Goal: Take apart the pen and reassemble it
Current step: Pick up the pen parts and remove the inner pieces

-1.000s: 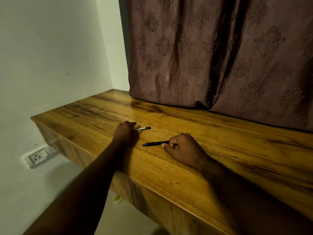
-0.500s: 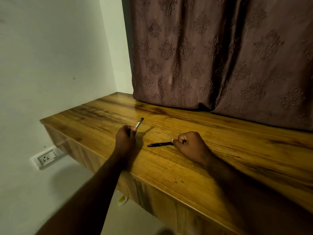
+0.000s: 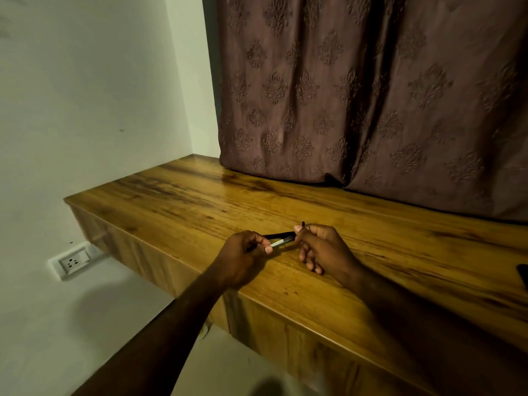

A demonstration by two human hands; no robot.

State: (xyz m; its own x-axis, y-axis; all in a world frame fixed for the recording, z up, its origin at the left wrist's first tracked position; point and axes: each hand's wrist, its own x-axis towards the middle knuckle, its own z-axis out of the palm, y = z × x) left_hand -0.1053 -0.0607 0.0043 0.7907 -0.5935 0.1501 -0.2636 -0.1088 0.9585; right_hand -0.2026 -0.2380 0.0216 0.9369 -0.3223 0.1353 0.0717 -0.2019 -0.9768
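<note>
Both our hands are up just over the near edge of the table (image 3: 185,201), close together and each grasping a part of the pen. Our left hand (image 3: 240,261) pinches the silver piece (image 3: 277,243) between thumb and fingertips, its free end aimed right, toward the other hand. Our right hand (image 3: 325,250) nips the black barrel (image 3: 281,235) between thumb and forefinger; the remaining fingers hang loosely curled below. The barrel runs leftward from that pinch, lying just behind the silver piece and nearly parallel to it. We cannot tell whether the two parts touch. A short dark end sticks up above our right forefinger. Any print on either part is too small for us to read.

The table is glossy wood with dark grain streaks. A brown curtain (image 3: 371,95) embossed with a repeating floral motif hangs behind it, its hem resting on the far side of the top. Low on the wall at left sits a white socket (image 3: 73,261). A dark object (image 3: 523,274) is cut off by the right edge; we cannot make out what it is.
</note>
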